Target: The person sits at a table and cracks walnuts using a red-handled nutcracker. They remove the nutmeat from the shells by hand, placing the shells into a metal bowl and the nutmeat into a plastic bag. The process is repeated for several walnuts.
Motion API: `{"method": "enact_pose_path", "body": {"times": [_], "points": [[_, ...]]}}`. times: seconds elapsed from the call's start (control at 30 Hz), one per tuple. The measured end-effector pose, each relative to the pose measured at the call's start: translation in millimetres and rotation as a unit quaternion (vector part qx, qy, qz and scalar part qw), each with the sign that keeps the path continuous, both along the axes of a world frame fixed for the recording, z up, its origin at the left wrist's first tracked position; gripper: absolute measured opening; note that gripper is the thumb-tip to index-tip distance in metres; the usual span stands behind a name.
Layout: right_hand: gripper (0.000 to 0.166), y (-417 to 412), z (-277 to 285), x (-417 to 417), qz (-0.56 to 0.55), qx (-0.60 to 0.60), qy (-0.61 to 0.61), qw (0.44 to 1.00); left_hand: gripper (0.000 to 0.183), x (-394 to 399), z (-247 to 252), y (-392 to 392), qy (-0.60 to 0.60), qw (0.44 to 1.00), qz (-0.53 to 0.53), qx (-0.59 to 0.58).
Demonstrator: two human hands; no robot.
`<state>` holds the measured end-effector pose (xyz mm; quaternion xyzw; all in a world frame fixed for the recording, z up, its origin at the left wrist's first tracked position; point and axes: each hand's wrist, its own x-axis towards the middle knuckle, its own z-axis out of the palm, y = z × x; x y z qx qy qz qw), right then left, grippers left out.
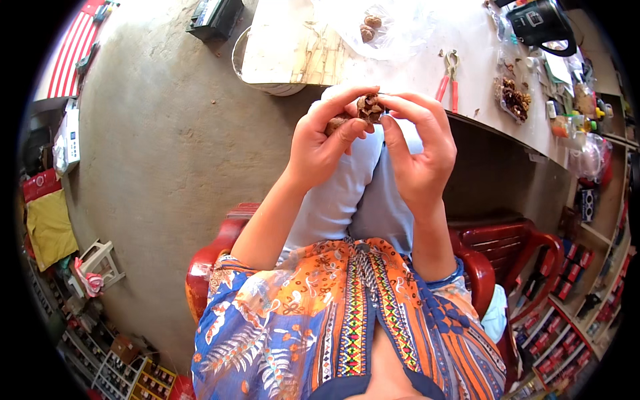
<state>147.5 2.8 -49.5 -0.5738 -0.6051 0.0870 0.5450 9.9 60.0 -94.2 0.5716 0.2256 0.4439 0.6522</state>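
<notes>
Above my lap, a cracked walnut (370, 108) is pinched between the fingertips of both hands, its broken side facing up. My left hand (327, 132) also keeps a brown shell piece or second walnut (337, 123) against its palm; the fingers partly hide it. My right hand (422, 132) touches the cracked walnut from the right with thumb and fingertips. On the table beyond lies a plier-type nutcracker (450, 77) with red handles, spread apart. Two whole walnuts (370, 28) rest on a clear plastic bag (395, 37) farther back.
A clear plastic tray (515, 97) holds walnut kernels on the table's (480, 75) right, near a black mug (542, 27) and small bottles. A bucket (245, 55) stands under the table's left corner. Red chairs (500, 240) flank me; a black battery (215, 19) sits on the floor.
</notes>
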Motion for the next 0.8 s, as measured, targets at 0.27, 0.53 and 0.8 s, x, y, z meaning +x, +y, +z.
{"method": "enact_pose_path", "body": {"times": [0.27,0.53,0.8], "points": [[0.023,2.4,-14.2,1.2,-0.009,0.019,-0.061,0.998,0.033,-0.4,-0.7,4.8,0.055,0.999,-0.001,-0.002],[0.022,0.0,-30.6,-14.3,-0.001,-0.103,0.299,0.949,0.021,8.4,2.0,2.3,0.032,0.999,0.014,-0.026],[0.011,3.5,-25.5,-18.7,-0.042,-0.102,0.229,0.967,0.012,26.8,-3.0,-8.1,0.165,0.954,0.216,0.125]]}}
